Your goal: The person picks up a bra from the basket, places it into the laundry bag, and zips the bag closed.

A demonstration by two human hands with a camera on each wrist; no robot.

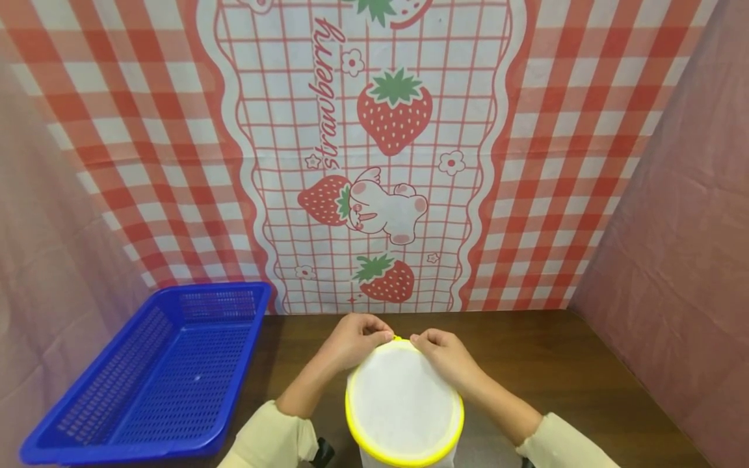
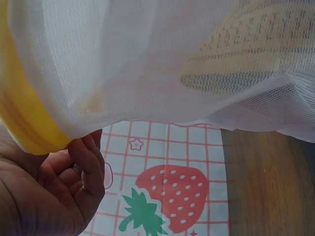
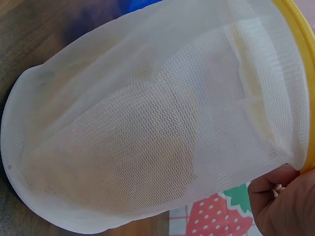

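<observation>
A white mesh laundry bag (image 1: pixel 404 398) with a yellow rim (image 1: pixel 351 416) stands on the table in front of me, its round top facing up in the head view. At the rim's far side my left hand (image 1: pixel 355 342) pinches the edge beside a small yellow tab (image 1: pixel 397 338). Just right of that tab, my right hand (image 1: pixel 446 356) pinches the rim between thumb and fingers. Both wrist views look at the bag's side, where beige, cloth-like shapes (image 3: pixel 142 162) show dimly through the mesh. The bag partly hides the left fingertips in the left wrist view.
A blue plastic basket (image 1: pixel 234 390) with slotted walls stands to the left on the dark wooden table (image 1: pixel 526 351). Behind the table hangs a red-and-white checked cloth (image 1: pixel 562 162) printed with strawberries. Pinkish fabric (image 1: pixel 690 273) closes off the right side.
</observation>
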